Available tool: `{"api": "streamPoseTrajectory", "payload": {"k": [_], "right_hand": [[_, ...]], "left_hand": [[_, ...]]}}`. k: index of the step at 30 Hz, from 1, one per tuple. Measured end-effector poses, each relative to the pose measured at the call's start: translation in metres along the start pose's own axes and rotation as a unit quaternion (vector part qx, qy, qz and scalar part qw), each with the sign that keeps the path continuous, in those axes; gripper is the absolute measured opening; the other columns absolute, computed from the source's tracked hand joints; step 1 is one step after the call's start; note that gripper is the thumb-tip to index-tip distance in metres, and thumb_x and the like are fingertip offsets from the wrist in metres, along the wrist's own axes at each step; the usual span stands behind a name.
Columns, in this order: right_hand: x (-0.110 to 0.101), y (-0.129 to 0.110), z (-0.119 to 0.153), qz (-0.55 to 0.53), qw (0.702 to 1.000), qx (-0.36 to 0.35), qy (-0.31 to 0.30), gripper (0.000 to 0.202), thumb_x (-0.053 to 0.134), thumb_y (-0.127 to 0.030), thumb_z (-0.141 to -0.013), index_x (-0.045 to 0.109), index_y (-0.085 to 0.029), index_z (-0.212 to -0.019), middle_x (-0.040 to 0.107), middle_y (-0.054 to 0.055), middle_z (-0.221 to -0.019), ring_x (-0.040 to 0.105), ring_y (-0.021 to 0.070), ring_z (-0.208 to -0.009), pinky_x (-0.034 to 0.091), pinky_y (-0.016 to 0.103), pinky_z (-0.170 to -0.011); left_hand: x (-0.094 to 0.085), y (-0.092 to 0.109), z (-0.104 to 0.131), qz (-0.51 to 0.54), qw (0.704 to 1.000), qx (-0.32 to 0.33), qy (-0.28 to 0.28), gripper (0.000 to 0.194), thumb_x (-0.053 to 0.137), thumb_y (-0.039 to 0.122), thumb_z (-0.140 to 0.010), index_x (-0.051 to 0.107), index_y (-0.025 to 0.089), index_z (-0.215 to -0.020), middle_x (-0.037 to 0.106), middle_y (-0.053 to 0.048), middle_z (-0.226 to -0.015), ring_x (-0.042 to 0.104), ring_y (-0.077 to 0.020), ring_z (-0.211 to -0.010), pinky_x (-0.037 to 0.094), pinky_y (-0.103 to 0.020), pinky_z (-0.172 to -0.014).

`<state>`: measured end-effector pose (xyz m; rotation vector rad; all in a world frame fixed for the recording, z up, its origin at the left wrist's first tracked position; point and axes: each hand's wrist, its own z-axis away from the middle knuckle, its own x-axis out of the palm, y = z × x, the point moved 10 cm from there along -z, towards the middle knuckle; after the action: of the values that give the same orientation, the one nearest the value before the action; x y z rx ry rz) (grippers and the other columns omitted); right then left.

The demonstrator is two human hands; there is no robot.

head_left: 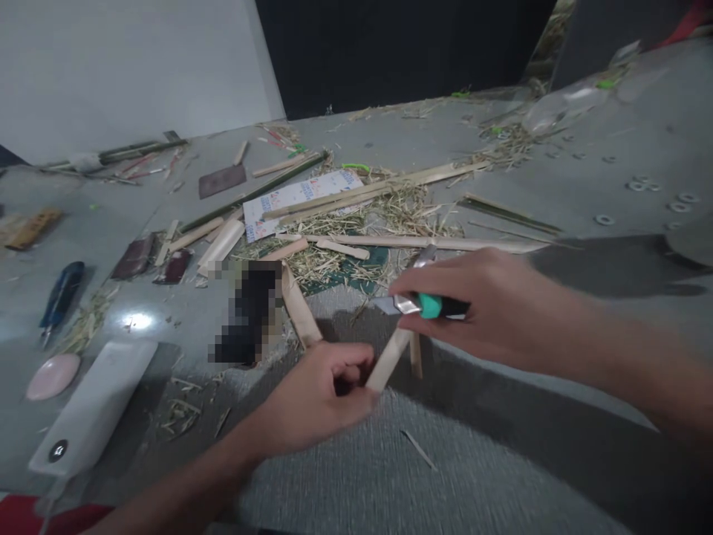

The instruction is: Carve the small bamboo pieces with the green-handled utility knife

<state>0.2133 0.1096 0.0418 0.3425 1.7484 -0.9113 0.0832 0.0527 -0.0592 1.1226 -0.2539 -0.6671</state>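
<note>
My left hand (317, 394) is closed near the middle, its thumb and fingers pinching a narrow pale bamboo strip (387, 360) that slants up to the right. My right hand (484, 297) is wrapped round a utility knife (430, 305) with a black and teal handle. Its short blade points left, just above the strip's upper end; contact between blade and strip cannot be made out. Another strip (416, 355) hangs below the right hand. Behind my left hand, a bamboo piece (301, 308) leans beside a pixelated dark area.
Shavings (409, 210), long bamboo strips (479, 243) and a printed white sheet (304, 202) lie across the back. On the left are a blue cutter (61, 297), a white power bank (100, 412) and a pink oval object (54, 376). Several washers (604, 220) lie right.
</note>
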Motion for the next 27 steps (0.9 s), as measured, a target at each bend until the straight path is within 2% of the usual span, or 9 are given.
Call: {"api": "streamPoseTrajectory", "payload": {"k": [4,6,8,11,13,17,20,23,27], "right_hand": [[0.012,0.0,0.001,-0.033,0.996,0.001,-0.085,0.018,0.064,-0.018,-0.095,0.063,-0.024,-0.078,0.061,-0.004,-0.063,0.052,0.0129,-0.057,0.026,0.029,-0.057],[0.017,-0.005,0.003,-0.087,0.991,-0.002,-0.105,0.019,0.064,-0.019,-0.094,0.063,-0.023,-0.076,0.06,-0.005,-0.062,0.053,0.0121,-0.057,0.028,0.028,-0.056],[0.023,-0.008,0.004,-0.131,0.985,0.024,-0.108,0.023,0.063,-0.026,-0.097,0.063,-0.023,-0.074,0.058,-0.005,-0.059,0.051,0.0118,-0.055,0.029,0.028,-0.054],[0.036,-0.013,0.007,-0.176,0.976,0.089,-0.094,0.038,0.059,-0.039,-0.104,0.053,-0.023,-0.07,0.052,-0.007,-0.058,0.043,0.0112,-0.053,0.027,0.028,-0.051],[0.047,-0.022,0.01,-0.209,0.968,0.098,-0.101,0.038,0.057,-0.04,-0.106,0.052,-0.023,-0.072,0.049,-0.007,-0.058,0.041,0.0108,-0.053,0.027,0.027,-0.051],[0.06,-0.032,0.013,-0.241,0.958,0.097,-0.121,0.032,0.058,-0.042,-0.107,0.059,-0.023,-0.081,0.055,-0.006,-0.066,0.05,0.011,-0.057,0.031,0.026,-0.053],[0.056,-0.027,0.01,-0.204,0.968,0.098,-0.104,0.032,0.06,-0.044,-0.105,0.06,-0.023,-0.081,0.059,-0.004,-0.07,0.053,0.0129,-0.061,0.032,0.027,-0.056],[0.043,-0.018,0.008,-0.14,0.983,0.099,-0.068,0.035,0.056,-0.051,-0.107,0.059,-0.024,-0.085,0.061,-0.003,-0.068,0.051,0.0148,-0.06,0.028,0.03,-0.055],[0.023,-0.016,0.006,-0.029,0.998,0.063,-0.011,0.038,0.042,-0.057,-0.109,0.058,-0.022,-0.108,0.069,0.002,-0.076,0.058,0.0208,-0.063,0.026,0.034,-0.058]], "left_hand": [[-0.036,0.01,0.004,0.021,0.99,0.054,0.131,0.017,0.064,0.026,-0.085,0.059,0.018,-0.071,0.044,0.005,-0.062,0.038,-0.0089,-0.057,0.027,-0.023,-0.052],[-0.053,0.016,0.01,0.041,0.971,0.106,0.209,0.024,0.066,0.028,-0.09,0.059,0.018,-0.07,0.045,0.005,-0.061,0.038,-0.0085,-0.057,0.027,-0.022,-0.053],[-0.06,0.015,0.015,0.086,0.952,0.141,0.256,0.027,0.068,0.03,-0.094,0.059,0.018,-0.071,0.048,0.005,-0.061,0.04,-0.008,-0.056,0.03,-0.021,-0.052],[-0.054,0.004,0.013,0.169,0.943,0.136,0.253,0.019,0.076,0.033,-0.093,0.067,0.019,-0.085,0.058,0.004,-0.065,0.048,-0.0084,-0.057,0.036,-0.019,-0.052],[-0.045,-0.003,0.009,0.209,0.944,0.114,0.228,0.022,0.08,0.038,-0.092,0.072,0.018,-0.096,0.064,0.002,-0.069,0.051,-0.0093,-0.058,0.038,-0.019,-0.051],[-0.038,0.0,0.007,0.213,0.949,0.122,0.197,0.026,0.072,0.042,-0.097,0.073,0.017,-0.09,0.064,0.0,-0.073,0.049,-0.0105,-0.061,0.04,-0.021,-0.053],[-0.043,0.006,0.011,0.159,0.952,0.138,0.223,0.029,0.063,0.04,-0.104,0.069,0.018,-0.084,0.063,0.0,-0.077,0.052,-0.012,-0.068,0.043,-0.022,-0.061],[-0.041,0.007,0.011,0.121,0.962,0.111,0.22,0.036,0.052,0.042,-0.109,0.062,0.02,-0.082,0.062,0.002,-0.069,0.053,-0.0112,-0.062,0.042,-0.022,-0.057],[-0.037,0.013,0.011,0.067,0.968,0.105,0.217,0.033,0.048,0.038,-0.109,0.056,0.021,-0.082,0.054,0.006,-0.056,0.05,-0.0101,-0.052,0.039,-0.022,-0.054]]}}
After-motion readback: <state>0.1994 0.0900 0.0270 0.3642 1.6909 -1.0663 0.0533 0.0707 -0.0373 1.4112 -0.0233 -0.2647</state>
